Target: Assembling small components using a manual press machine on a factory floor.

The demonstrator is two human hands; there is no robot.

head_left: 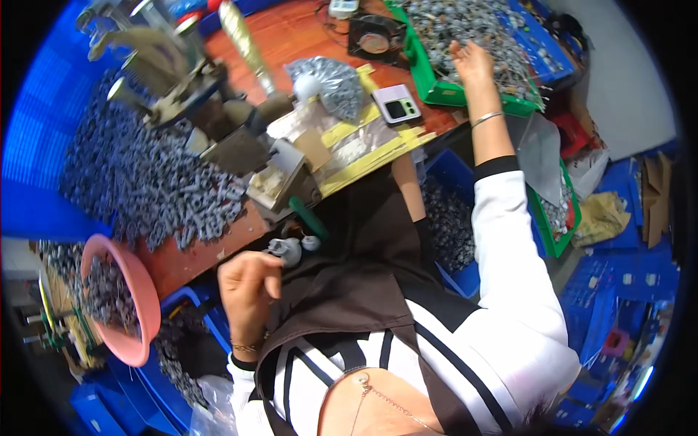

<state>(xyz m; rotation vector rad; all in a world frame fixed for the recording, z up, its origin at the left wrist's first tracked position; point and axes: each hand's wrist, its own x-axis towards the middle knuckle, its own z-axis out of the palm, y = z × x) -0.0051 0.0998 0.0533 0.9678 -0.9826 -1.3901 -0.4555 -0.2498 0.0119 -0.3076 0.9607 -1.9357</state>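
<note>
My left hand (249, 291) is in front of the bench edge, its fingers curled inward. Just past its fingertips are a rounded grey part (286, 251) and a small white knob-like piece (310, 243); whether the fingers hold anything is hidden. A green rod-shaped handle (307, 216) slants beside these pieces. My right hand (474, 64) reaches over the green tray (440, 93), fingers somewhat apart above many small grey parts (465, 22). No part shows clearly in its grasp. Left of centre stands a metal bench press (243, 149) with a tape-wrapped lever (243, 40).
Grey plastic parts (160, 174) are heaped on the bench's left. A pink basin (149, 305) of parts stands beside it. Near the middle lie a clear bag of grey pieces (334, 83), a phone (396, 105) and a small fan (374, 40). Blue crates (465, 280) stand below.
</note>
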